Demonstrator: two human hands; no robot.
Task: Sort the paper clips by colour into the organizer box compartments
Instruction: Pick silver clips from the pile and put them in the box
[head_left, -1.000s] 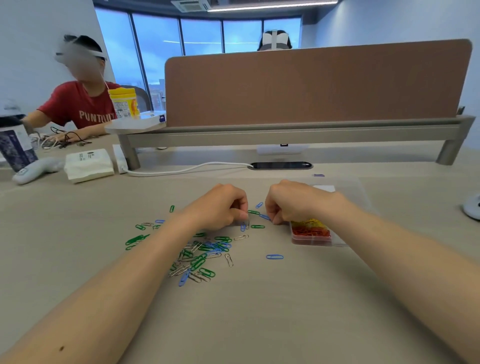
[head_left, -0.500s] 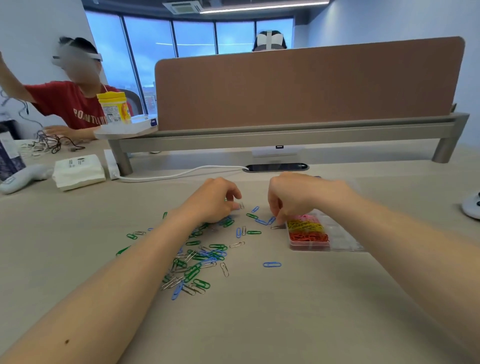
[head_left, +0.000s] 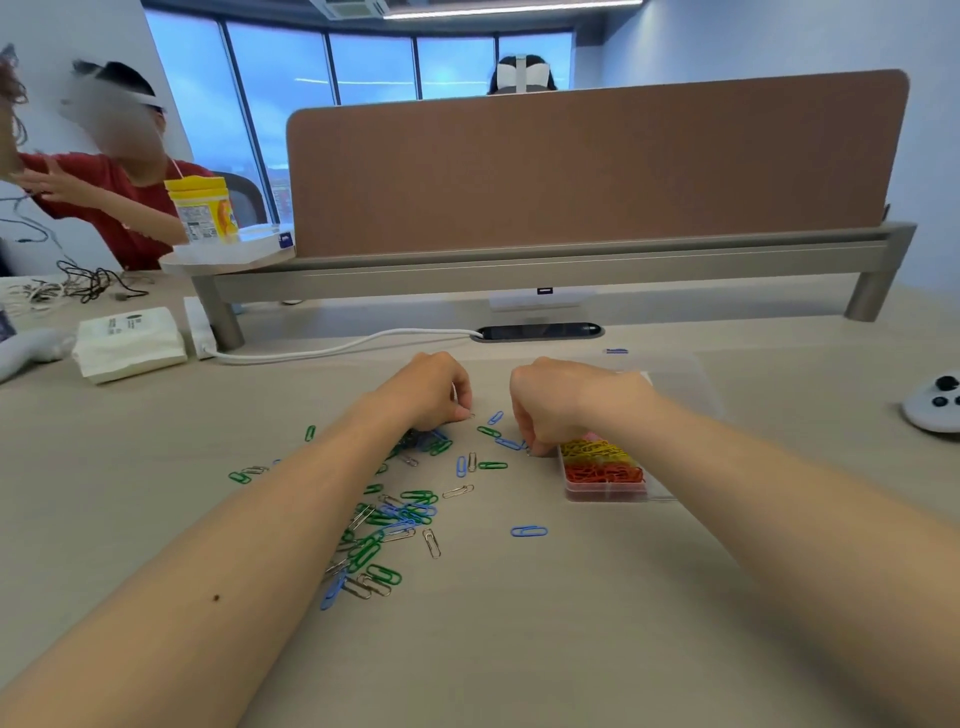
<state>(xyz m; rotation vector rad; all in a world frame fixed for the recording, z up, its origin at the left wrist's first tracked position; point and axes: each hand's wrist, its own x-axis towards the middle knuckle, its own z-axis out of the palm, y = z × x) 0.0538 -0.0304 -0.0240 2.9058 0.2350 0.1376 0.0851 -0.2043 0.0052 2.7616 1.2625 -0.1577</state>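
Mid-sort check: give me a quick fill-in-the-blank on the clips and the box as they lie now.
The loose clips on the table are blue, silver and ____.
In the box, the compartment just behind the red clips holds ____ clips.
The box lies to the ____ of the loose clips.
The lone clip between the forearms is ____.
Missing words: green; yellow; right; blue.

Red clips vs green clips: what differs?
Red clips sit packed in one compartment of the box; green clips lie scattered on the desk. Red clips are unmixed; green clips are mixed with blue clips and silver clips. Both are paper clips of like shape.
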